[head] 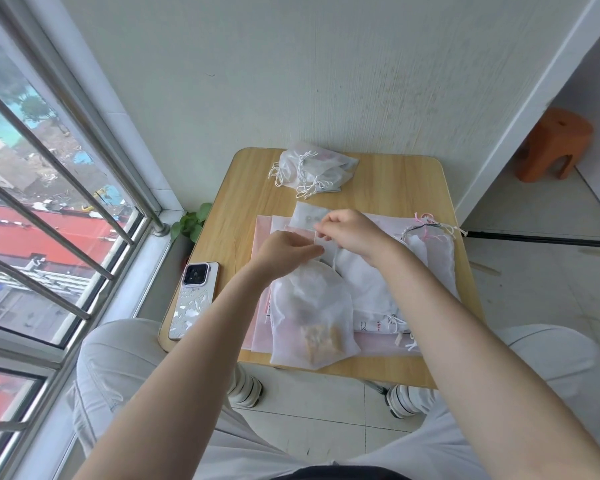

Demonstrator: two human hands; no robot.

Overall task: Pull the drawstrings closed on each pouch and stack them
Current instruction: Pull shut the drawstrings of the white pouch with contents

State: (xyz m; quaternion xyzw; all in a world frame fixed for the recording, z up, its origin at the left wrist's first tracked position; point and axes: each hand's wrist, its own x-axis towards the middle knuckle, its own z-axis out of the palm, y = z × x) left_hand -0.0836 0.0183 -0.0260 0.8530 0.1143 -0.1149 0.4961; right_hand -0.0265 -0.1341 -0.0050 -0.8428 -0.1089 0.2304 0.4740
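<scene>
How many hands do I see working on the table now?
2. The left hand holds the mouth of the white pouch; the right hand pinches its drawstring just above.

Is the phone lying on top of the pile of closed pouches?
No, the phone lies on the table's near left edge, apart from the pile of closed pouches.

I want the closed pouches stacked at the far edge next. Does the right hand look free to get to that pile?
Probably not yet. The right hand is pinching the drawstring of the pouch being closed. The tabletop between it and the far pile of pouches looks bare, so once it lets go the way seems open.
</scene>
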